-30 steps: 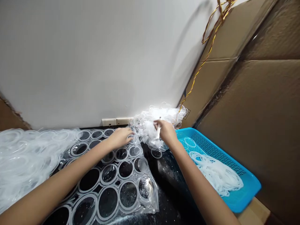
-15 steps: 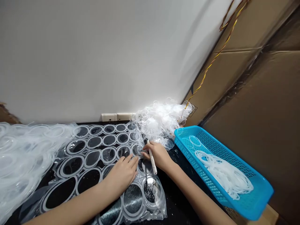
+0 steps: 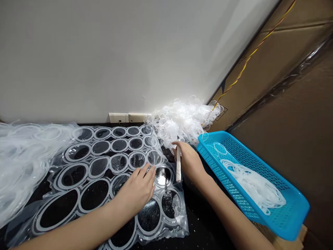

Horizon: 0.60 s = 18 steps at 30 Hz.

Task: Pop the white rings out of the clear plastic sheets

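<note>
A clear, soft-looking sheet [image 3: 97,168] with rows of whitish molded rings lies spread over a black surface. My left hand [image 3: 139,185] rests on it palm down, fingers stretched out near the sheet's right part. My right hand [image 3: 191,159] is closed around a slim tool with a white, wrapped-looking handle [image 3: 178,165]; what its far end is I cannot make out. This hand is just past the sheet's right edge, in front of a heap of thin translucent rings and scraps [image 3: 179,119]. Whether its fingertips also pinch a scrap is unclear.
On the right stands a blue perforated plastic basket [image 3: 295,208] holding a bundle of white rings [image 3: 256,189]. More ringed sheets [image 3: 23,163] are piled at the left. A white wall [image 3: 117,59], a socket strip [image 3: 130,118], cardboard [image 3: 286,104] and a twisted yellow-brown wire [image 3: 247,62] border the area.
My right hand has moved off the sheet, to the right and toward the heap, with the tool. My left hand stays on the sheet. The camera view has shifted slightly.
</note>
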Available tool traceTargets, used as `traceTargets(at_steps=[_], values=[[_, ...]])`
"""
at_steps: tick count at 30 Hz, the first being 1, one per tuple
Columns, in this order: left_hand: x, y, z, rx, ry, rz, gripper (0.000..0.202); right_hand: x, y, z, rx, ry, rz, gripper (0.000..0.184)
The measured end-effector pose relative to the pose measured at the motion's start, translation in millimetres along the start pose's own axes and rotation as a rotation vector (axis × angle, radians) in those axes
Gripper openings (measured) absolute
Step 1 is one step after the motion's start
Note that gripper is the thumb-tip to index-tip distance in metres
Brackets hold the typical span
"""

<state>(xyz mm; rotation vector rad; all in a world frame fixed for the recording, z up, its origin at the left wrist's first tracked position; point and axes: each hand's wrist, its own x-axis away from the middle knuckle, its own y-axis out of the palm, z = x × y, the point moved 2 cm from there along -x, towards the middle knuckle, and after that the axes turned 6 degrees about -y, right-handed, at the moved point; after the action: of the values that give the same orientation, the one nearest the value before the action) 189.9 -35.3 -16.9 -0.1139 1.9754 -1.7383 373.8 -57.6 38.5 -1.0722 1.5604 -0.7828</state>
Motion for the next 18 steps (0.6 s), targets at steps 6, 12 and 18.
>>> traceTargets(at_steps=[6,12,18], values=[[-1,-3.4,2,-0.043,0.018,0.017,0.042,4,12,-18,-0.7,0.041,-0.061,0.033],[0,-1.6,2,-0.002,-0.007,0.016,0.042,8,39,-25,-0.725,0.118,-0.167,0.036],[-1,-4.1,2,-0.094,0.012,0.064,0.039,8,37,-28,-0.694,0.067,-0.157,0.031]])
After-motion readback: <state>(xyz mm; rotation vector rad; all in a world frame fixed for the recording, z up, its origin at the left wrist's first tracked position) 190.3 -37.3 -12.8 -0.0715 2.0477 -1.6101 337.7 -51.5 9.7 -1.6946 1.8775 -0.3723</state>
